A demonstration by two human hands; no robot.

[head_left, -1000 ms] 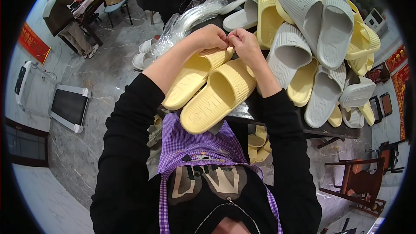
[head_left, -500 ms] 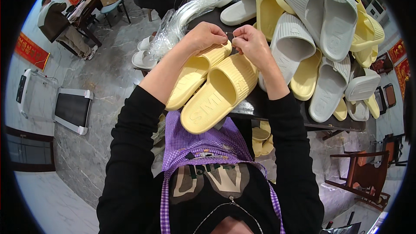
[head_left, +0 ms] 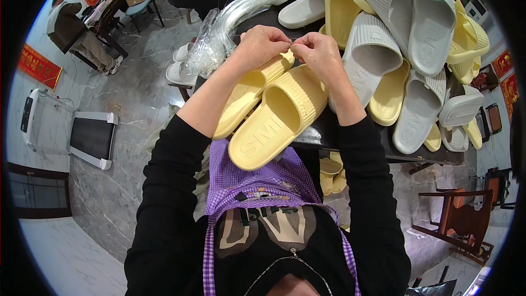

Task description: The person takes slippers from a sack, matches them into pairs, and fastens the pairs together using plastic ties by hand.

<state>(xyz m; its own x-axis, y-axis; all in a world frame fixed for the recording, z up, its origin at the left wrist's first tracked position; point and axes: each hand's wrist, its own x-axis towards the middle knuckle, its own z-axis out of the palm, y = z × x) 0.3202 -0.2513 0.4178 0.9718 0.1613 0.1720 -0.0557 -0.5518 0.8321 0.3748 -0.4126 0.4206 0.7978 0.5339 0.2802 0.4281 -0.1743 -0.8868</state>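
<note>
My left hand (head_left: pixel 263 45) and my right hand (head_left: pixel 318 52) meet fingertip to fingertip above the toe ends of two yellow slide sandals. Each hand is closed in a pinch. Between them a thin strand (head_left: pixel 293 39) barely shows; its ends are hidden by the fingers. The nearer yellow slide (head_left: pixel 274 123) lies tilted at the table's front edge, its heel towards me. Beside it on the left, the other yellow slide (head_left: pixel 241 98) is partly covered by my left wrist. A bundle of clear plastic strands (head_left: pixel 230 27) lies just left of my left hand.
Grey slides (head_left: pixel 372 55) and yellow slides (head_left: pixel 390 98) are heaped on the dark table (head_left: pixel 323 134) to the right. A wooden chair (head_left: pixel 457 222) stands at the right, a treadmill (head_left: pixel 93 140) at the left. Another person (head_left: pixel 76 33) is at the far left.
My two hands have come closer together, so less of the strand shows between the fingertips. The yellow slides have hardly moved.
</note>
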